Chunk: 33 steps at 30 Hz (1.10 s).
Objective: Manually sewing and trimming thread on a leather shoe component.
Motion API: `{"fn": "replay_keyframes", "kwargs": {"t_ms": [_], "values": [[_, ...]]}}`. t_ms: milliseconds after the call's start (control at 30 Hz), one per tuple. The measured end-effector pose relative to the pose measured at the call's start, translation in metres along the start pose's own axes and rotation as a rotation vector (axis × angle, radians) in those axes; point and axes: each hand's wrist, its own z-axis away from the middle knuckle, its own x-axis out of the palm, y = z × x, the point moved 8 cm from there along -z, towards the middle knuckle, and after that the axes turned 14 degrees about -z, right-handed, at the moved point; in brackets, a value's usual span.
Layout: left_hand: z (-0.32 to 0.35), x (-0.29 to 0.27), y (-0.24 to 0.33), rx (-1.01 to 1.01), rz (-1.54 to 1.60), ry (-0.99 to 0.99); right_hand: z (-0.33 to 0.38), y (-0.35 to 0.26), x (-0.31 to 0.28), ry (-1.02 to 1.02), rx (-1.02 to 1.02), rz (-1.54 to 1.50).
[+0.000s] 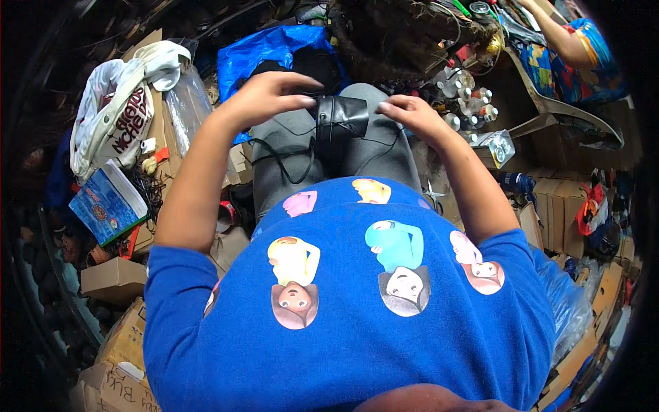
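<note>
A black leather item [343, 120] with cord threaded through it lies across the thighs of the grey trousers [371, 161], its left edge just beside the left hand [285, 93] and its right edge near the right hand [412, 117]. The left hand is spread, thumb and fingers apart; the right hand is half curled, and I cannot tell whether it pinches a cord. The forearms stand wide, leaving room between them over the lap, while clutter comes close outside both elbows. By count there are one leather item, two hands, one blue book [106, 206] at the left, one white garment [103, 96] above it, one blue plastic bag [247, 51] beyond the knees, and at least six clear bottles [473, 103] past the right hand, too crowded to number exactly. The lap serves as the work surface. Around it, cardboard boxes [113, 278] and blue plastic sheeting [563, 295] crowd the room; at upper right another person's colourful sleeve [597, 48] shows.
</note>
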Motion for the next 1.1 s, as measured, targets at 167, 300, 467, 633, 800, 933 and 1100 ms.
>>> {"fn": "replay_keyframes", "kwargs": {"t_ms": [167,300,467,633,800,933,1100], "values": [[-0.051,0.035,-0.005,0.011,-0.41,-0.289,-0.015,-0.001,0.027,-0.016,0.099,0.175],[-0.057,0.059,-0.017,0.01,-0.441,-0.41,-0.002,-0.02,0.032,0.12,-0.017,0.421],[-0.063,0.076,-0.027,0.031,-0.438,-0.161,0.003,-0.02,0.029,0.214,-0.127,0.5],[-0.06,0.086,-0.038,-0.077,-0.28,0.075,0.005,-0.001,-0.003,0.23,-0.279,0.297],[-0.058,0.095,-0.07,0.027,0.244,0.005,0.065,0.04,-0.138,0.569,-0.114,-0.309],[-0.056,0.09,-0.059,0.015,0.267,-0.061,0.082,0.023,-0.093,0.509,-0.198,-0.24],[-0.052,0.086,-0.056,0.033,0.128,0.018,0.072,-0.017,0.027,0.154,-0.324,0.206]]}}
